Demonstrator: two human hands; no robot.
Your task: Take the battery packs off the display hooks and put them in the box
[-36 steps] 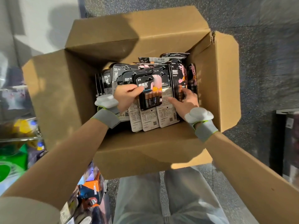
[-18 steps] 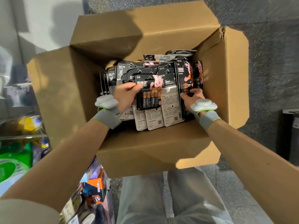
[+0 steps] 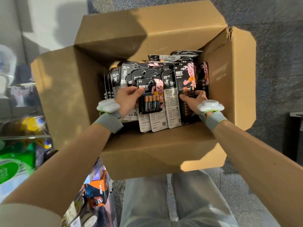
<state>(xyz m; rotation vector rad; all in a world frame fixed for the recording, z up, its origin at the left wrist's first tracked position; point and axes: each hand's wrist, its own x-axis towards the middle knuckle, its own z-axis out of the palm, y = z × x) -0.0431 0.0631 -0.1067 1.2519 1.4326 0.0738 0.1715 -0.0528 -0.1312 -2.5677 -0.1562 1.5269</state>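
Note:
An open cardboard box [image 3: 65, 95] stands on the floor below me, holding several black battery packs stacked on edge. My left hand [image 3: 127, 99] grips a front pack [image 3: 150, 99] of four AA batteries, thumb across its top left corner. My right hand [image 3: 194, 99] holds a tall pack [image 3: 186, 82] of AAA batteries at the right of the stack, fingers pressed on its blister. Both hands are inside the box. More packs [image 3: 127, 74] stand behind, with some lying flat at the back [image 3: 165, 58].
Box flaps stand open on all sides, the right flap [image 3: 241, 79] upright. Shelves with colourful goods [image 3: 19, 154] run along the left, and small boxes [image 3: 96, 190] lie low near my legs. Dark speckled floor [image 3: 278, 63] lies to the right.
My right hand has slid up the tall pack on the right. The left hand keeps its hold on the front pack. The view has shifted a little.

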